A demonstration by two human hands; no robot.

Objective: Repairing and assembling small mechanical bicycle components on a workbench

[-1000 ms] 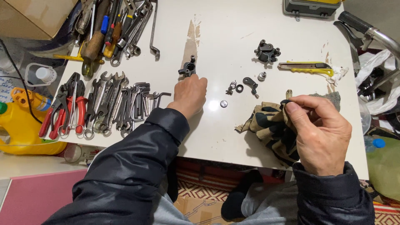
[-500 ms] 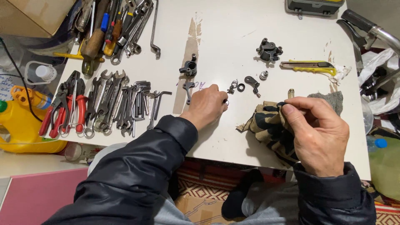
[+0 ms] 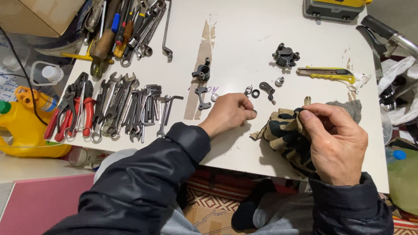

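Hands first, as we see them from the head camera, the only view we have. Our left hand (image 3: pixel 228 114) lies low on the white table (image 3: pixel 244 39) near the middle of its near edge, knuckles up, the dark sleeve (image 3: pixel 143 182) running back from it toward the near left. Its fingers are curled in and pinched together at the tips on something very small at the right side of the hand; it is too small for us to say what it is. Just beyond those fingertips lie a small spring (image 3: pixel 248 90), a black ring (image 3: pixel 255 93) and a short black lever (image 3: pixel 267 89), all close together but apart from the hand. To the far left of the hand sit a flat black bracket (image 3: pixel 201 96) and, further toward the far edge, a black cast part (image 3: pixel 202 72).

Our right hand (image 3: pixel 337 143) is raised over the near right corner of the table, wrist bent, back of the hand toward the camera. Its fingers are closed, thumb and forefinger nipping the upper edge of a camouflage-patterned cloth (image 3: pixel 285 135), which drapes down onto the table below the hand.

Along the left edge wrenches (image 3: pixel 126 109) and red-handled pliers (image 3: pixel 74 111) lie in rows. A yellow utility knife (image 3: pixel 326 73) and another black part (image 3: pixel 285 55) rest toward the far right.
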